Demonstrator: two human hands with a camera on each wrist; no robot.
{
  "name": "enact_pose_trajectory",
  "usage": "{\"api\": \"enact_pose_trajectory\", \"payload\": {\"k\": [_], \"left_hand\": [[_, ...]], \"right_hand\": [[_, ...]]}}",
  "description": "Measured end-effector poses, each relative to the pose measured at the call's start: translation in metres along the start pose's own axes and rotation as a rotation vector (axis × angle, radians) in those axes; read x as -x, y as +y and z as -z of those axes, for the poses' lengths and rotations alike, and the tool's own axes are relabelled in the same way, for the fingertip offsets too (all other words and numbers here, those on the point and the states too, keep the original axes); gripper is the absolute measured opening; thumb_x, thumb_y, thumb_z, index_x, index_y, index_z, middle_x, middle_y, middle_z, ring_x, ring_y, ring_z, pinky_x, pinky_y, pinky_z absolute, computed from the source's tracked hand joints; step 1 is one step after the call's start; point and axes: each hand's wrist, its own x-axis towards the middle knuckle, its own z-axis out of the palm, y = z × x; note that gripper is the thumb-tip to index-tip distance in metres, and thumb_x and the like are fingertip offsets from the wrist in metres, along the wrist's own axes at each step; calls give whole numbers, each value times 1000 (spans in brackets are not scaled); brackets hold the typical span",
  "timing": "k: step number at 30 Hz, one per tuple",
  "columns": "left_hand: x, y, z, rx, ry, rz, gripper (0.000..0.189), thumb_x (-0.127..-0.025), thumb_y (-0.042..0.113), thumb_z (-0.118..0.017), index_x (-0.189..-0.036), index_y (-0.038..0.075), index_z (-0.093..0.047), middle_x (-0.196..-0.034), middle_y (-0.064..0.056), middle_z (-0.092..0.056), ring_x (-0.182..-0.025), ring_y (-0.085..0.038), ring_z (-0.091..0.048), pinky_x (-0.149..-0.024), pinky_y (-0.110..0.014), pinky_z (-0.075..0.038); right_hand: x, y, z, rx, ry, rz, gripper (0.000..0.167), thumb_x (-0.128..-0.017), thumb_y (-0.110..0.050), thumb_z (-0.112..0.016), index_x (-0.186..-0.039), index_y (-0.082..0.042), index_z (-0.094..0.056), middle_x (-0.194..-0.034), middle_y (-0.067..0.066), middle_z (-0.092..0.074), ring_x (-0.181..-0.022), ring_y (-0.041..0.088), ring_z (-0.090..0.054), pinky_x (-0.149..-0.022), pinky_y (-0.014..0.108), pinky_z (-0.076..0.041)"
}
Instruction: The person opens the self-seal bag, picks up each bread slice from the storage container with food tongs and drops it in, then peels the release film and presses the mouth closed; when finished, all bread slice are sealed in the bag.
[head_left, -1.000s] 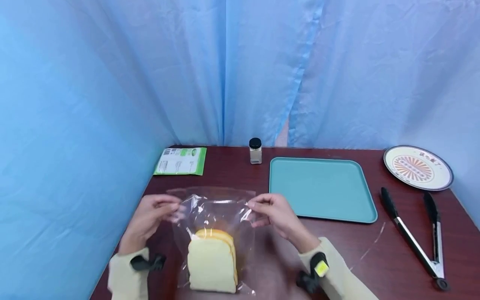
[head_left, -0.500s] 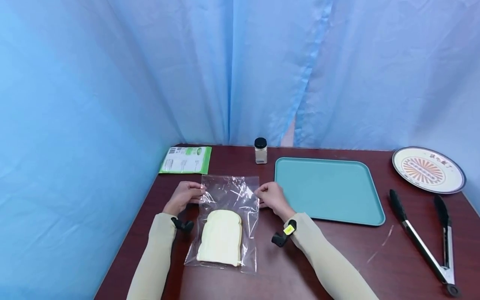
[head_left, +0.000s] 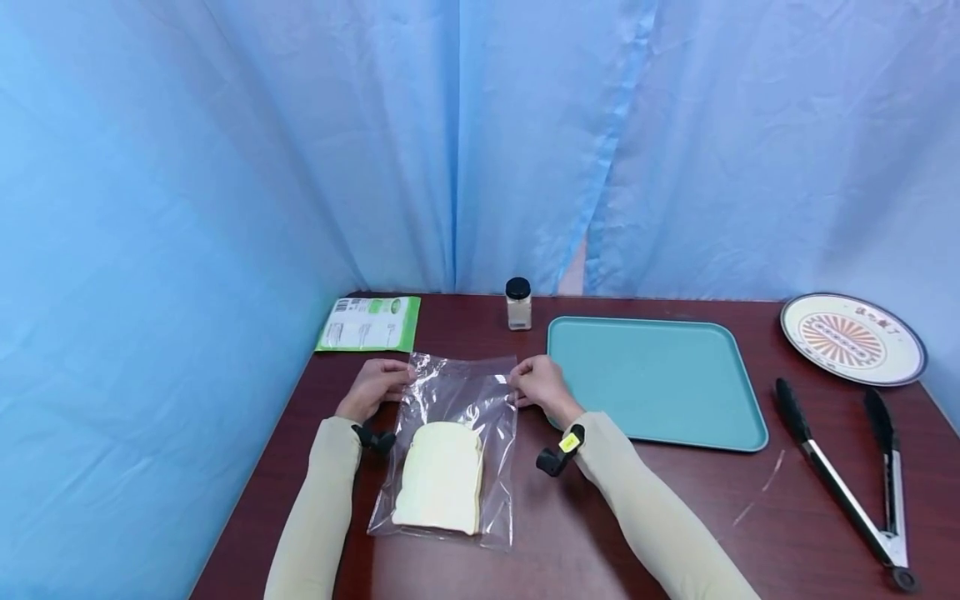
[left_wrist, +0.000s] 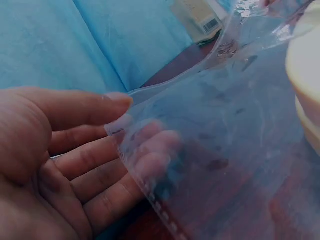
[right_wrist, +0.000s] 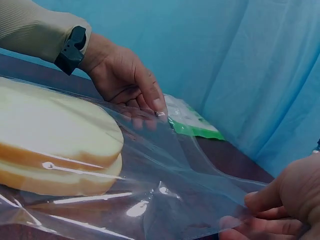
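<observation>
A clear plastic bag (head_left: 493, 408) lies on the table with slices of bread (head_left: 438, 479) inside, one stacked on another. My left hand (head_left: 375, 387) pinches the bag's upper left corner between thumb and fingers; the left wrist view shows the film passing over its fingertips (left_wrist: 162, 142). At the upper right corner, my right hand (head_left: 542, 385) pinches the film the same way. Seen from the right wrist, the bread slices (right_wrist: 55, 135) sit away from the bag's mouth, which both hands hold by its sides.
A green and white packet (head_left: 369, 323) lies at the back left, beside a small black-capped jar (head_left: 518, 304). To the right are a teal tray (head_left: 652, 383), tongs (head_left: 843, 492) with spread arms, and a patterned plate (head_left: 853, 340). Blue curtains (head_left: 375, 150) surround the table.
The bag with the bread has moved forward on the table and lies flatter. Both hands moved with it, keeping hold of its corners. Over the last half second little has changed.
</observation>
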Motion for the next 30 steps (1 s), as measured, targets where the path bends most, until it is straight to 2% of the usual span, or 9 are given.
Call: {"api": "enact_pose_trajectory", "payload": {"k": [5, 10, 18, 30], "left_hand": [[-4, 1, -3, 3, 8, -13, 32, -91, 3, -68, -118, -14, -64, -75, 6, -72, -63, -4, -68, -59, -21, -61], [-4, 0, -2, 26, -10, -29, 34, -93, 1, -67, -121, -17, -62, -75, 4, -73, -62, -5, -71, -60, -22, -62], [-6, -7, 2, 96, -47, -46, 37, -94, 0, -65, -124, -19, -58, -77, 1, -76, -65, -6, -73, -63, -21, -62], [-3, -4, 3, 128, -57, -39, 33, -96, 0, -62, -123, -18, -59, -79, 1, -72, -65, -9, -73, -62, -24, -62]], "right_hand": [[-4, 0, 1, 20, 1, 6, 11, -91, -1, -66, -96, 5, -73, -92, 18, -77, -56, 8, -67, -55, 27, -62], [-8, 1, 4, 62, 1, 38, 8, -88, 2, -70, -93, 6, -74, -82, 17, -74, -53, 8, -65, -54, 27, -61], [-10, 1, 7, 15, -16, 31, 13, -90, 4, -66, -99, 7, -74, -96, 21, -75, -55, 7, -66, -58, 28, -63], [-10, 2, 8, -28, -32, 27, 16, -90, 5, -65, -103, 8, -73, -100, 23, -74, -56, 9, -67, -59, 29, -64]]}}
